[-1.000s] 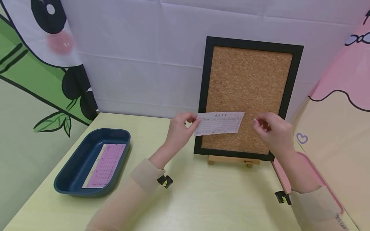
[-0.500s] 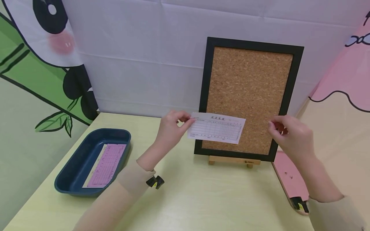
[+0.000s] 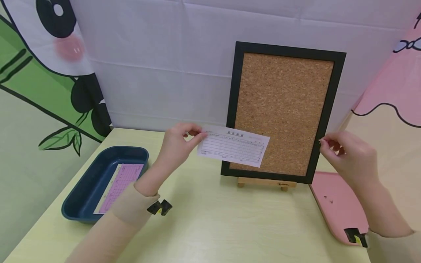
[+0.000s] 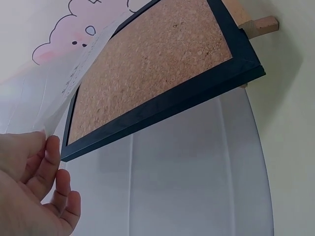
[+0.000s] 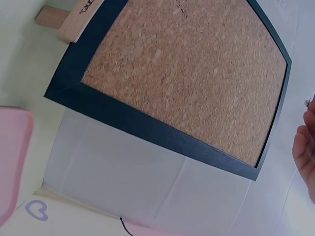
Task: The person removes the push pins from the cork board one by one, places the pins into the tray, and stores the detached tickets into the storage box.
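Observation:
My left hand (image 3: 179, 142) pinches a white printed form (image 3: 234, 146) by its left edge, between thumb and forefinger. The form is held in the air and overlaps the lower left of a black-framed cork board (image 3: 283, 106). In the left wrist view, the left hand (image 4: 37, 179) has the form (image 4: 81, 69) seen nearly edge-on. Just right of the board's frame, my right hand (image 3: 353, 153) is raised with thumb and forefinger together. A tiny shiny pin (image 5: 307, 103) shows at its fingertips in the right wrist view; its exact shape is too small to tell.
The board leans on a small wooden easel (image 3: 266, 182) against a white cloth backdrop (image 3: 158, 73). A dark blue tray (image 3: 77, 199) with pink and white slips (image 3: 123, 182) stands left. A pink tray (image 3: 338, 215) with a few tiny pieces lies at right.
My left hand has moved left with the form, which now tilts down to the right. My right hand has moved right, away from the cork, uncovering more of the pink tray.

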Available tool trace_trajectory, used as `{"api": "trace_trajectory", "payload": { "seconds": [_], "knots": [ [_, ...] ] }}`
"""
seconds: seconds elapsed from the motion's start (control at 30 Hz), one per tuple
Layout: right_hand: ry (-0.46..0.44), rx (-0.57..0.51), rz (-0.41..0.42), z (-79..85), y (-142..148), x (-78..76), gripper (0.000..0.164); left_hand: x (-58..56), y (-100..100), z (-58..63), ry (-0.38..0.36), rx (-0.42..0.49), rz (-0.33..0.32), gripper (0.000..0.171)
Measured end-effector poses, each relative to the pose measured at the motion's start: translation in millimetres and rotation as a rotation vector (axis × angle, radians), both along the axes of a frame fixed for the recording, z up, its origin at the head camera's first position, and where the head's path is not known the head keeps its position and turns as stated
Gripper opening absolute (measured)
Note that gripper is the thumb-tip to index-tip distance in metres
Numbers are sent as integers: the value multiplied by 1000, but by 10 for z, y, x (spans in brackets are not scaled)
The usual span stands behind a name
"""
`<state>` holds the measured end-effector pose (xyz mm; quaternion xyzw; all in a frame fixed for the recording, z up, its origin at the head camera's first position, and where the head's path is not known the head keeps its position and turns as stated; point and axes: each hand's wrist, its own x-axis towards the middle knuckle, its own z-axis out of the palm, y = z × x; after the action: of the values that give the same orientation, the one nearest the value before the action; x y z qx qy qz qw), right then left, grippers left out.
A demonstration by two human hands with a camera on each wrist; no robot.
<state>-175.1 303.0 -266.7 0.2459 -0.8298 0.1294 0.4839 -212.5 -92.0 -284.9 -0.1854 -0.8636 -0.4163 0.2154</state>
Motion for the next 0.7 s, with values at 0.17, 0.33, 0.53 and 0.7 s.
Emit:
{"api": "trace_trajectory", "payload": {
  "seconds": [0.17,0.33,0.53,0.7],
  "knots": [
    [-11,-16,-16,-12,79,39,33,32,-117,50,-21,-19,10,12],
    [-29,-12,-30,-26,173,77,31,63,-249,96,-47,-33,23,14],
    [-23,29,-59,-38,282,112,41,91,-420,138,-54,-54,53,17],
    [-19,45,-72,-62,360,140,45,103,-542,170,-46,-95,67,17]
  ]
}}
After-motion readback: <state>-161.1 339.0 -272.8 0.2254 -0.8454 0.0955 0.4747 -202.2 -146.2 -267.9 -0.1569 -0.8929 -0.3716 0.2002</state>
